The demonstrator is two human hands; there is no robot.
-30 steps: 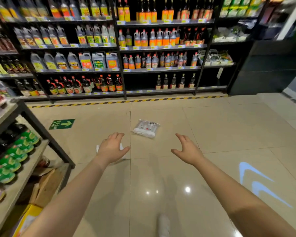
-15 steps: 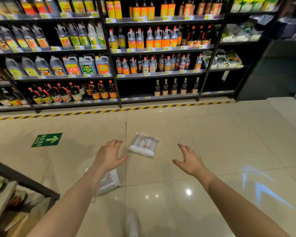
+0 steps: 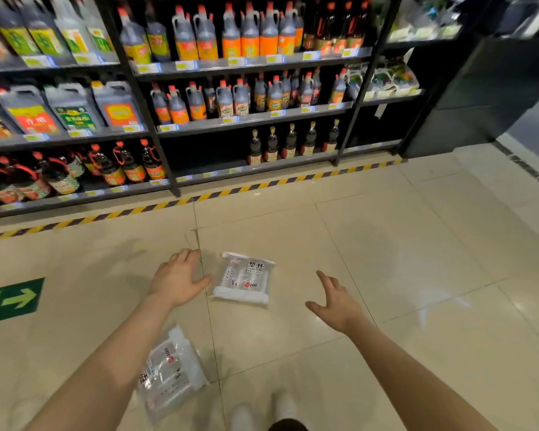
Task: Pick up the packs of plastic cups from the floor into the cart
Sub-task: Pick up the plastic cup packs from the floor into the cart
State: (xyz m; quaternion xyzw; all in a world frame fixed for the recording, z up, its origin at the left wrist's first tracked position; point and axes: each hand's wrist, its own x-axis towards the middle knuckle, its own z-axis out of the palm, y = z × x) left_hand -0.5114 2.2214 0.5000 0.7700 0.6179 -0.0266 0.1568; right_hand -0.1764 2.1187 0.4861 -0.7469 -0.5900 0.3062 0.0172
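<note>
The near pack of plastic cups [image 3: 171,373] is partly covered by the left forearm, and its print is blurred. The green floor sign [image 3: 11,300] is cut off by the left edge. The shoes [image 3: 262,413] are clipped at the bottom edge. Labels on the shelf bottles [image 3: 231,98] are smeared beyond reading.

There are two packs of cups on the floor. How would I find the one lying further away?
Start at the black and yellow striped tape running along the foot of the dark bottle shelves, then look down the shiny beige tiled floor. The clear plastic pack of cups lies flat between the two open hands, left hand and right hand. Unlike the other clear pack near the white shoes, its bold black label reads upright.
</note>
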